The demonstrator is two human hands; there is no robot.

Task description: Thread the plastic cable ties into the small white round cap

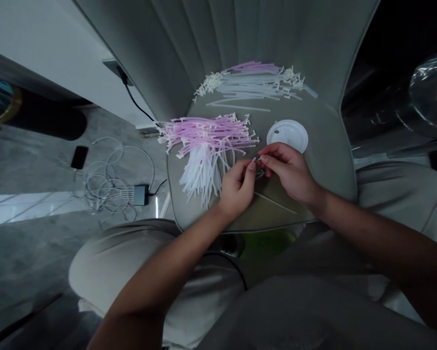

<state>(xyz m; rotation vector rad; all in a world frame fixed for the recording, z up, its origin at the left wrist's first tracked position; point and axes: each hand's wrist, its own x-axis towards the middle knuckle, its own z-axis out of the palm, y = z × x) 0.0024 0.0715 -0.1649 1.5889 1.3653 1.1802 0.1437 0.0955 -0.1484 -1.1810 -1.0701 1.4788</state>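
My left hand (239, 185) is closed in a pinch, thumb against forefinger, with a small pink tube tip (254, 159) showing above the thumb. Facing it, my right hand (292, 174) pinches a tiny pale end piece (261, 158), whose exact kind is too small to tell. The fingertips of both hands nearly meet over the chair seat. A thin pale tube (277, 202) slants below them. To the left lies a heap of thin pink tubes (207, 133) with white end fittings, over a fan of whitish tubes (203, 175). Behind my right hand is a round white lid (289, 132).
Farther back on the grey chair (324, 146) lies another row of whitish tubes (253, 85) with some pink ones. On the floor at left are coiled cables (107, 182), a dark box (141, 195) and a black adapter (80, 157). A cord (134, 99) runs from a wall socket.
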